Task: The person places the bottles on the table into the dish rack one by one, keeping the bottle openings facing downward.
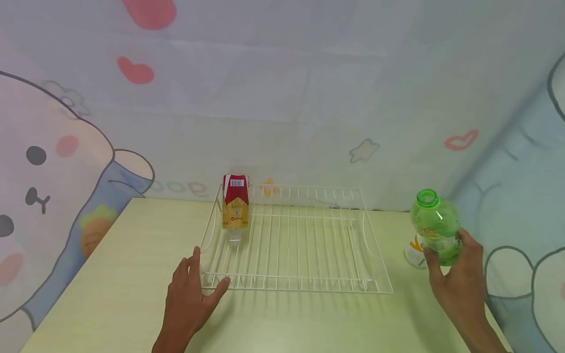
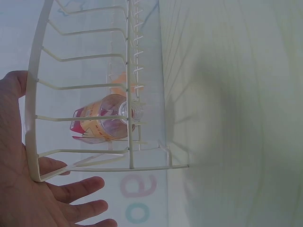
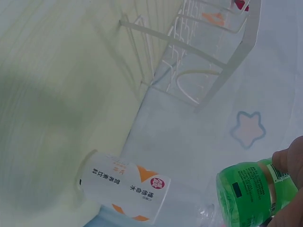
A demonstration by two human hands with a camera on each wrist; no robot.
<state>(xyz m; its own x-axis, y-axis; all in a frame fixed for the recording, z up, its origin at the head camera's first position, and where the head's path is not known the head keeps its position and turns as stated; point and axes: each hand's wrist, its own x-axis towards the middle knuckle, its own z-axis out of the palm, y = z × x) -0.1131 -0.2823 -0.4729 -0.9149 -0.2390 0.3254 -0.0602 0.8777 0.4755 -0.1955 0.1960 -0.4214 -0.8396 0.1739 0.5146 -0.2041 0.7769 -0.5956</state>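
My right hand grips a green plastic bottle by its lower part, lifted at the table's right side with its uncapped mouth up. Behind it a clear bottle with a white-and-orange label stands on the table, partly hidden in the head view. The left hand is spread at the front left corner of a white wire rack, thumb and fingers straight around that corner. Inside the rack, at the left, a bottle with a red-and-yellow label stands upside down, its clear neck among the wires.
The rack stands on a pale wooden table, near its back edge. Right behind the table hangs a printed cloth, and more of it covers the right side.
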